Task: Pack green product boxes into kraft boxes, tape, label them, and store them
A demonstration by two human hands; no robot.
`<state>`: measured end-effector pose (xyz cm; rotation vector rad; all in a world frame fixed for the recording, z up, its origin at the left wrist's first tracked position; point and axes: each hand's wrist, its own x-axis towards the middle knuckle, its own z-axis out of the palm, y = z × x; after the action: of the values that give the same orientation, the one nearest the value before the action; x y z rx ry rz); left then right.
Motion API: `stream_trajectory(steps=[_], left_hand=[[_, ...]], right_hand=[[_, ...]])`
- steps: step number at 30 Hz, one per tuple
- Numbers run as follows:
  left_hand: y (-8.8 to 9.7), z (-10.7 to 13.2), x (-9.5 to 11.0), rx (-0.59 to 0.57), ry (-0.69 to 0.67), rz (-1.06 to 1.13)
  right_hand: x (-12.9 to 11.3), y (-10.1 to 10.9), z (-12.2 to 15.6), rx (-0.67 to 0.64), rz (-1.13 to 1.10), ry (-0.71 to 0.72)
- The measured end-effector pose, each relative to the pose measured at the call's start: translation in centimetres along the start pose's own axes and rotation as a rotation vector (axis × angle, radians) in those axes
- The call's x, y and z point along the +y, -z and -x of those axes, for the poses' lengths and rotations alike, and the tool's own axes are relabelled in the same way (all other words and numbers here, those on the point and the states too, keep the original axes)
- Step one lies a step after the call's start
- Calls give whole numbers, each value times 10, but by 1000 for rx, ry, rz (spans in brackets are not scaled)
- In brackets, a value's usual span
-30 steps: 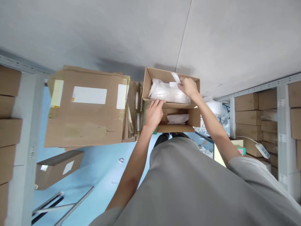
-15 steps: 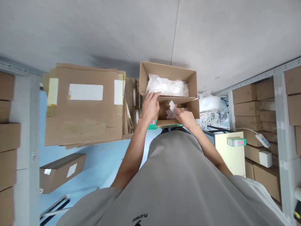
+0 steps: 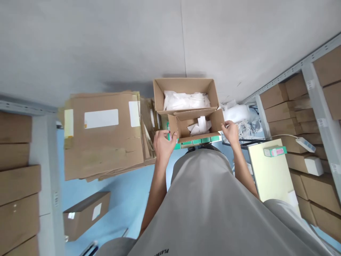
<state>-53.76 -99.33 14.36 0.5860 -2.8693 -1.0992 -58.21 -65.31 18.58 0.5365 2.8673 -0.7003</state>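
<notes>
A small open cardboard box holds white packets and shows a row of green items along its near side. My left hand grips its left side, fingers curled round the edge. My right hand holds its right side the same way. Behind it stands a larger open carton with white plastic bags inside.
Flattened cardboard sheets are stacked to the left. A small closed box lies on the blue floor. Shelves of brown cartons stand at right, with a pale table bearing a green-and-pink packet. Plastic wrap lies beyond.
My right hand left the white packet in the small box and moved to its right side. My left hand dropped from the large carton's rim to the small box's left side.
</notes>
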Motion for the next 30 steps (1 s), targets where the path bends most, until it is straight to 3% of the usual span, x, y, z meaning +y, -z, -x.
stream_trajectory(steps=[3,7,12,16,19,25,30], left_hand=[[-1,0,0,-23,20,3],[4,-3,15,-45,-79,28],[-13,-11,54,-248,-246,82],[-57,-8,94,-452,-386,140],[-101,15,129,-627,-471,169],[-183,103,201,-974,-577,201],[-244,184,254,-1022,-677,176]], right_hand=[[1,3,12,12,-45,-35],[19,22,37,105,-143,-97],[65,45,95,267,-260,-289],[99,55,162,406,-320,-513],[127,63,212,506,-336,-687],[210,80,297,734,-387,-989],[297,86,335,800,-453,-1062]])
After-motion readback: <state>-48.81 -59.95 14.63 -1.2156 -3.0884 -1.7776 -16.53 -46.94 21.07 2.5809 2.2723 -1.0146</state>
